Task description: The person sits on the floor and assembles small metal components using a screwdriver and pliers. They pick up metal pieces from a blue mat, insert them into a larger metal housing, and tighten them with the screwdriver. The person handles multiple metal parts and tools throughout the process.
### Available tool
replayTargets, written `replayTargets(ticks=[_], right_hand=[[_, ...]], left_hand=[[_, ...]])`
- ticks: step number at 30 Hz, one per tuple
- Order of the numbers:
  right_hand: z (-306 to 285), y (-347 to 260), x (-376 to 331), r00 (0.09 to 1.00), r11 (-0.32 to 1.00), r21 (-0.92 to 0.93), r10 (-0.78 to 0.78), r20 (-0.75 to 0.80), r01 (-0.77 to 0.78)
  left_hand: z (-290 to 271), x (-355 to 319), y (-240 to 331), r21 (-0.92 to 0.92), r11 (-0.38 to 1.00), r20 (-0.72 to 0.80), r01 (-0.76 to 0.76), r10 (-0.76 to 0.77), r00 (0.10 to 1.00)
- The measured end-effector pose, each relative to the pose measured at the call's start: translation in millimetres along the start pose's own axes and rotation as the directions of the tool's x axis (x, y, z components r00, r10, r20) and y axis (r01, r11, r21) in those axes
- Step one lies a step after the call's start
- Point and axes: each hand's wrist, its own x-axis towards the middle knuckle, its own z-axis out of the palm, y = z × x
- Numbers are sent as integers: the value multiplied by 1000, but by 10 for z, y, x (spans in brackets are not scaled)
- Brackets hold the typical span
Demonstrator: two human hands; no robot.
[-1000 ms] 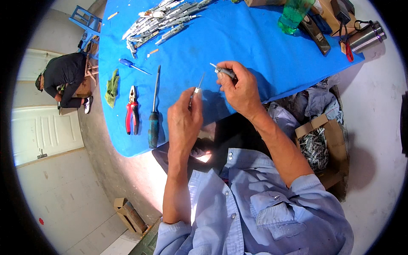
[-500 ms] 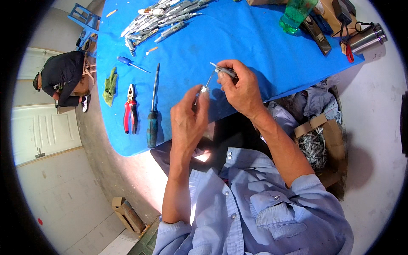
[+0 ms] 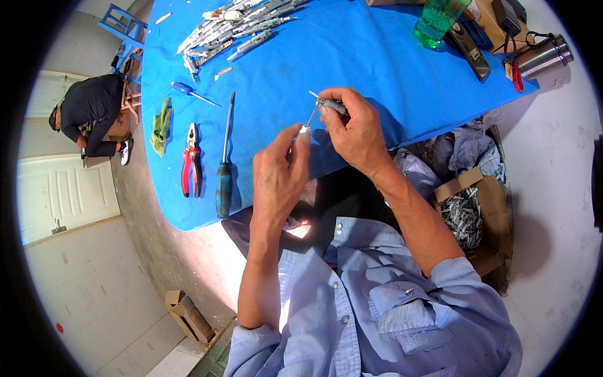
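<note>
Grey part (image 3: pixel 333 106): up off the blue cloth (image 3: pixel 358 56), near its closest edge, a thin tip pointing up and left.
Right hand (image 3: pixel 361 133): thumb and forefinger clamped on the grey part, leaving its end exposed, probably so the other hand can get at it.
White-ended piece (image 3: pixel 306 129): pinched between thumb and fingers of the left hand (image 3: pixel 279 168); its slim shaft (image 3: pixel 312 115) aims at the grey part, though whether they touch cannot be told.
Tools: pliers (image 3: pixel 191 166) and a large screwdriver (image 3: pixel 224 185) lie side by side left of the left hand, likely for easy reach; a small blue screwdriver (image 3: pixel 184 88) lies farther off.
Heap: grey pieces (image 3: pixel 232 30) at the far side, seemingly clear of the working space.
Carton (image 3: pixel 495 210): below the table's right edge, holding small metallic bits (image 3: pixel 461 220).
</note>
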Motion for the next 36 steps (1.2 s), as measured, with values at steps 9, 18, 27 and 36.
replayTargets(ticks=[9, 18, 27, 36], right_hand=[[-13, 1, -2, 997, 996, -53, -75, -7, 75], [35, 53, -58, 996, 992, -93, -86, -10, 84], [29, 17, -49, 992, 987, 123, 109, -58, -101], [-62, -94, 0, 975, 935, 277, 218, 51, -223]], left_hand=[[-15, 2, 44, -7, 1000, 48, 11, -11, 999], [126, 67, -42, 15, 1000, 45, -14, 13, 999], [-124, 18, -81, -101, 985, -34, 143, -147, 989], [-333, -432, -56, -321, 939, -58, 120, -146, 988]])
